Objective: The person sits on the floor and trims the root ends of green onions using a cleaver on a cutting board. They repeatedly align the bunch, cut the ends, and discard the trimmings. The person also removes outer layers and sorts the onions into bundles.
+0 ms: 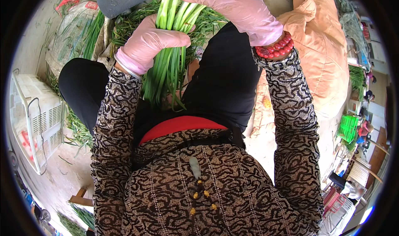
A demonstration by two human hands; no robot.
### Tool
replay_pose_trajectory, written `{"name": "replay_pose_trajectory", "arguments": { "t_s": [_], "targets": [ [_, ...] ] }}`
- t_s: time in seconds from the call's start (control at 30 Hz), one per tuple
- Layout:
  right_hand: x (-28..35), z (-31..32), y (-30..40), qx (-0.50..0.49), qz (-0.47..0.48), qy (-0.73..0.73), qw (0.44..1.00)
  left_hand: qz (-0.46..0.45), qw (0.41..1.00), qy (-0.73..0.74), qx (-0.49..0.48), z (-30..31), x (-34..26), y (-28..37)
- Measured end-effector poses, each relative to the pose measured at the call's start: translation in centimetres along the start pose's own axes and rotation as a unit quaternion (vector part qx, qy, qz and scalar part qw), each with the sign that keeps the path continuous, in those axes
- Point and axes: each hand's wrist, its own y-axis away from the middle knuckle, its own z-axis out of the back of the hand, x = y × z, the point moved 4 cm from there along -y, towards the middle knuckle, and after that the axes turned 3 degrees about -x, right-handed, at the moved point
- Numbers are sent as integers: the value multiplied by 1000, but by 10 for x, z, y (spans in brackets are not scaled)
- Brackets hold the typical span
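A bunch of long green stalks, apparently garlic chives, hangs over my lap with its pale stem ends up. My left hand, in a thin pink glove, is wrapped around it just below the pale stems, thumb across the front. From the upper right my right hand, gloved the same way, reaches to the top of the stems. Its thumb lies against or just beside them; its other fingers are hidden or cut off by the top edge. Loose green leaves and trimmings lie beneath both hands.
To the left are a stuffed woven sack with more chives and a white plastic crate. A large peach-coloured cloth bundle sits to the right. Farther right are a green crate and other people.
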Motion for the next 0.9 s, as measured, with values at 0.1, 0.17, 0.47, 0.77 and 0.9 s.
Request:
{"name": "replay_pose_trajectory", "arguments": {
  "t_s": [0.1, 0.17, 0.47, 0.77, 0.9],
  "targets": [
    [-1, 0, -1, -34, 84, 45, 995, -12, 1000, -5, -3, 0, 0, -1],
    [-1, -5, -1, -72, 122, 87, 986, -22, 1000, -1, -11, 1, 1, -1],
    [3, -22, 10, -189, 172, 110, 961, -21, 999, 23, -22, 5, 6, 2],
    [13, -31, 19, -273, 280, 220, 894, -10, 999, 40, -28, 0, 3, 4],
    [19, -32, 24, -210, 310, 216, 902, 7, 999, 47, 0, 8, 8, 7]
  ]
}}
